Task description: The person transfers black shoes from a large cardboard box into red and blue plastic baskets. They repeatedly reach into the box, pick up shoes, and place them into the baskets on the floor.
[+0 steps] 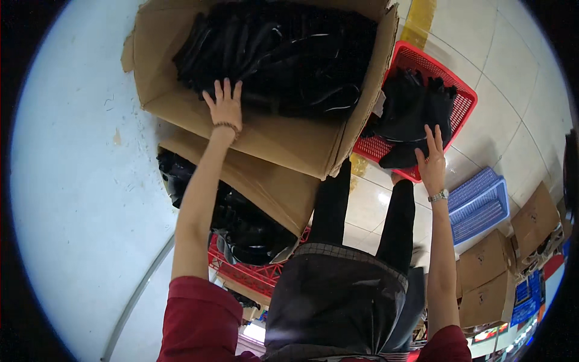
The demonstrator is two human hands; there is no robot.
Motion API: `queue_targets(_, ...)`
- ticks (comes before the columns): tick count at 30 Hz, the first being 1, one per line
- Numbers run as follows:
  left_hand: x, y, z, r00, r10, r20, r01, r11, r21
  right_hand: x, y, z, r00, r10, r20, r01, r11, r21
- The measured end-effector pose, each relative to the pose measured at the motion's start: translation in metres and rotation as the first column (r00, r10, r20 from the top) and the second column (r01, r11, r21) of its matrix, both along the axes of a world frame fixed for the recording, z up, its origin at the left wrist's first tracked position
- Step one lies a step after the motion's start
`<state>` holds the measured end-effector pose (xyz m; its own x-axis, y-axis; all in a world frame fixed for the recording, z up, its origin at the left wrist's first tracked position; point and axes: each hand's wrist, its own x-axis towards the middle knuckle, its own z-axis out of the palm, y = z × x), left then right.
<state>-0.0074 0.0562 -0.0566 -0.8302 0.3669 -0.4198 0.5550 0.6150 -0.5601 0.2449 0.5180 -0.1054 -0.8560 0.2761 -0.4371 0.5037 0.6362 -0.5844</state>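
Note:
My left hand (226, 111) reaches over the near side of a large cardboard box (289, 142), its fingers spread and pointing into it. Black pieces (277, 57) with shiny streaks lie packed in that box, close to my fingertips; their kind is not clear. Over a red plastic basket (464, 96) on the right is my right hand (432, 163), fingers apart. In the basket lies a heap of black pieces (416, 105), and my right fingers are beside or touching its near part. Neither hand visibly holds anything.
Another cardboard box (271, 187) with dark pieces stands nearer on the left, above a red crate (241, 265). A pale wall (78, 151) runs along the left. Blue baskets (482, 205) and brown cartons (488, 289) are at the right on the tiled floor (506, 90).

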Motion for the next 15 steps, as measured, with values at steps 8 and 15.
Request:
queue_targets(8,-0.083,-0.005,0.054,0.452,0.391,0.802,-0.863,-0.037,0.504,-0.032,-0.031,0.11,0.933,-0.333,-0.136,0.312,0.938,-0.151)
queue_targets(15,-0.039,0.074,0.149,0.12,-0.059,0.991,-0.894,-0.44,0.082,-0.12,-0.147,0.193,0.919,-0.379,-0.112,0.209,0.707,-0.676)
